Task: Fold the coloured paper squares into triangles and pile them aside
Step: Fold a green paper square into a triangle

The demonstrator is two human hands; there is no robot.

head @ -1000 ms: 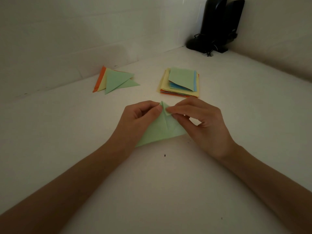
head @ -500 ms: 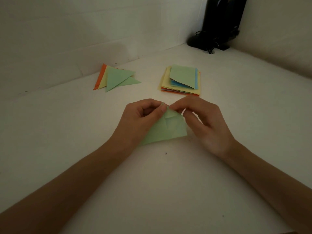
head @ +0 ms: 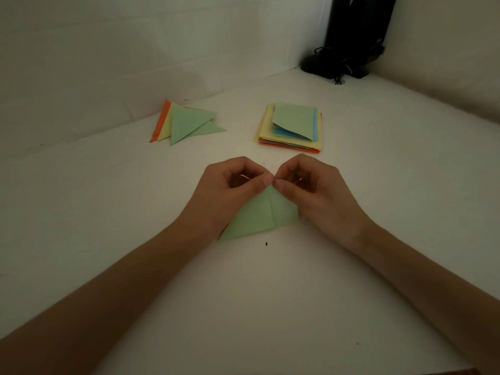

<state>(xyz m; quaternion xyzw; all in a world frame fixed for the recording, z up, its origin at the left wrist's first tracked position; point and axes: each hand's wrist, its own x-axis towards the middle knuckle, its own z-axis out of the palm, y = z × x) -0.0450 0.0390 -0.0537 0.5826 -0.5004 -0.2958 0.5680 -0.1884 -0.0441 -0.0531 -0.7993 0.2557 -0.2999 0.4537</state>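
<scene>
Fingertips (head: 267, 180) of left hand (head: 230, 193) and right hand (head: 320, 194) pinch one green sheet (head: 255, 221); four folded triangles (head: 186, 123), one stack (head: 293, 123) beyond.

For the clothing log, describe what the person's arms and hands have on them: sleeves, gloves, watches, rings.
Nothing worn shows plainly. The left forearm and right forearm are bare to the frame's edge, with no sleeves, watch or bands. The left hand and right hand are ungloved. A small glint shows at the fingers of each hand; the dim picture cannot settle whether it is a ring or a nail.
</scene>
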